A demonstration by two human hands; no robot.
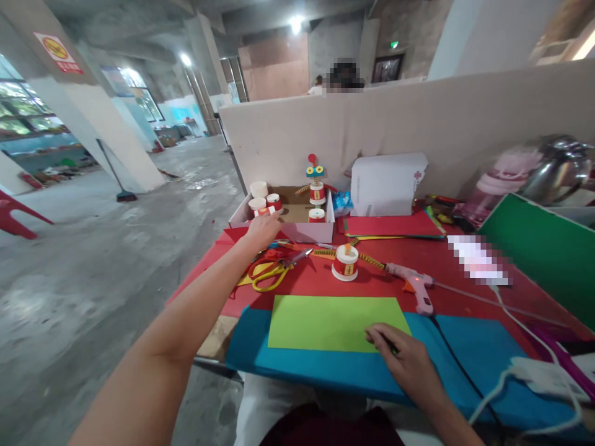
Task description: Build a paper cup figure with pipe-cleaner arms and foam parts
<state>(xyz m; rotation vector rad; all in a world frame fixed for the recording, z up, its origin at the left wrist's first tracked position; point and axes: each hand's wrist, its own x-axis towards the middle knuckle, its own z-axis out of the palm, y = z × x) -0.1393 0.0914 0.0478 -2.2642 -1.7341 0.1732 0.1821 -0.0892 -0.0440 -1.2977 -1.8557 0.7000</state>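
Over the left end of the open box (309,233), left hand (264,231) reaches to the paper cups (274,203) – can't tell if gripping; right hand (405,354) curled at the right part of the green sheet (320,322), can't tell if holding anything; green sheet lies mostly on blue sheet (316,367); cup with spring arms (345,270) upright beyond – scissors (271,272) left, glue gun (413,282) right, all on red surface (300,287).

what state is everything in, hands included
left hand, at the cups, grip unclear
right hand, fingers curled, over the green sheet
green sheet, flat, unfolded
box, open, cups inside
cup with coiled arms, upside down, arms spread
glue gun, lying down, small light lit
scissors, lying down, blades unclear
ceiling lamp, lit
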